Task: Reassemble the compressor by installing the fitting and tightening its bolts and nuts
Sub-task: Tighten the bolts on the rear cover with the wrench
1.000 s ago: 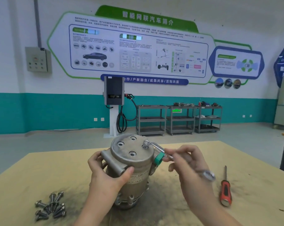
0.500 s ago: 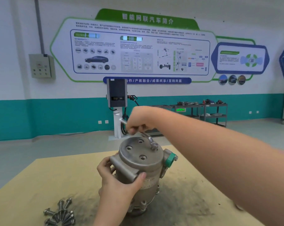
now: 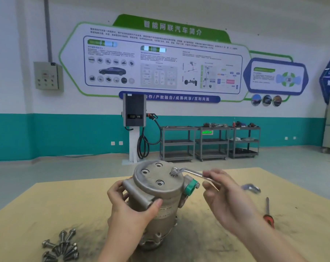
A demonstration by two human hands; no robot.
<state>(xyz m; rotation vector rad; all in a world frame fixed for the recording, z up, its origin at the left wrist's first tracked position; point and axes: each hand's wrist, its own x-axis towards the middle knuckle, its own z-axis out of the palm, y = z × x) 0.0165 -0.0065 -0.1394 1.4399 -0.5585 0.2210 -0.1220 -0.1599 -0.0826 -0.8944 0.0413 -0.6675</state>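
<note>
- A grey cast-metal compressor (image 3: 156, 201) with a round cylindrical body stands upright on its end near the middle of the tan, grime-smudged worktop (image 3: 46, 208).
- The left grip (image 3: 130, 207) wraps the compressor's near-left side: fingers curl round a lug behind, and the thumb presses the front of the body just above a printed label.
- The flat round top plate shows three recessed bolt holes; at the fourth spot, on the right edge, sits a silver hex bolt (image 3: 173, 174).
- A silver offset ring spanner (image 3: 192, 173) has its ring end seated over that bolt, and its shank runs out to the right, clear of the plate.
- The right grip (image 3: 222, 193) pinches the spanner's shank between fingertips and thumb, to the right of the compressor and well apart from the left grip; the spanner's far end is blurred beyond the hand.
- A green plastic cap (image 3: 190, 187) sits on a port on the compressor's right shoulder, just below the spanner.
- A pile of loose silver flanged bolts (image 3: 62, 246) lies on the worktop to the lower left.
- A red-handled screwdriver (image 3: 267, 212) lies on the worktop to the right.
</note>
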